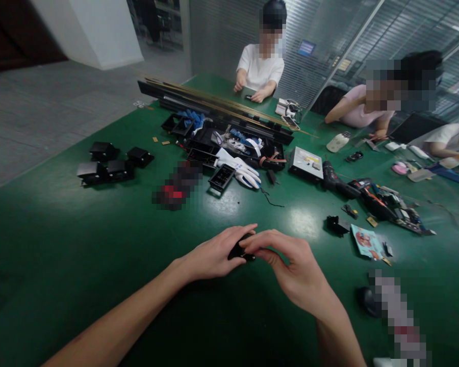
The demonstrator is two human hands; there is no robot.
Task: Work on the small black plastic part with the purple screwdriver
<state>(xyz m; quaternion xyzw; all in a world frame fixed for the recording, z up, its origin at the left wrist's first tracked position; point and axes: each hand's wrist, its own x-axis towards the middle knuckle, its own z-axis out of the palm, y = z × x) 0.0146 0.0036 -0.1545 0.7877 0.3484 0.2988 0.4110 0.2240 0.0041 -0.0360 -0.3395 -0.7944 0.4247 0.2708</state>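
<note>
Just above the green table (168,306), near the middle of the view, a small black part (236,251) is mostly covered by fingers. My left hand (214,252) grips it from the left, thumb on the near side and fingers on the far side. From the right, my right hand (296,262) reaches in with thumb and index finger pinched together at the part's near right edge. Small shiny spots show there. Whatever lies between those right fingertips is too small to make out.
Several black boxes (117,168) stand at the left. Beyond my hands lie a black tray (222,178), white gloves (247,173) and a silver metal box (306,162). A power drill (338,183) and a black bracket (337,225) are to the right. Several people sit across the table.
</note>
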